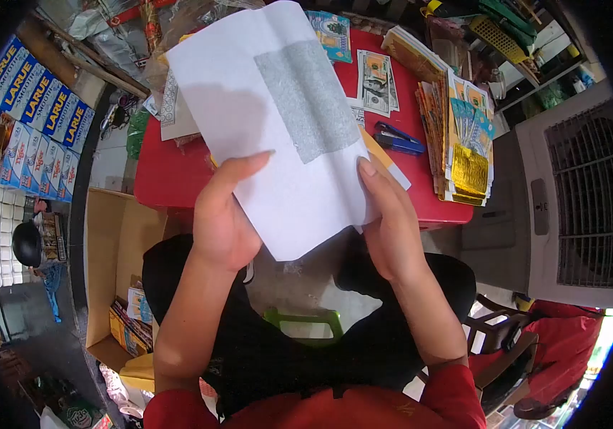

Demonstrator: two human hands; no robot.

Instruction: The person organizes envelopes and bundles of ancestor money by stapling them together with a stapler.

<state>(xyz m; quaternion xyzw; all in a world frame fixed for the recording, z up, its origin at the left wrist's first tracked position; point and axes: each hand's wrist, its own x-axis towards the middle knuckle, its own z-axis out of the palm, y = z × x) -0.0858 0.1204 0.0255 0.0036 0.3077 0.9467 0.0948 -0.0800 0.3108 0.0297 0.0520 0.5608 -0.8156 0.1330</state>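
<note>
Between my two hands is a white paper sheet (228, 129) with a silvery grey rectangle (310, 100) on its upper right part. It is tilted above the front edge of the red table (160, 175). My left hand (228, 214) grips the lower left side, thumb lying on top and fingers hidden underneath. On the lower right side, my right hand (391, 214) pinches the paper with its thumb on top. Beyond my right hand lie a blue stapler (399, 139) and printed paper notes (376, 82). Orange-yellow paper shows partly under the sheet.
Stacked bundles with gold foil (469, 171) and blue notes stand on the table's right. Left of my legs is an open cardboard box (106, 250); beer cartons (35, 93) are stacked farther left. A grey air cooler (578, 193) stands right. A green stool (305, 322) shows between my legs.
</note>
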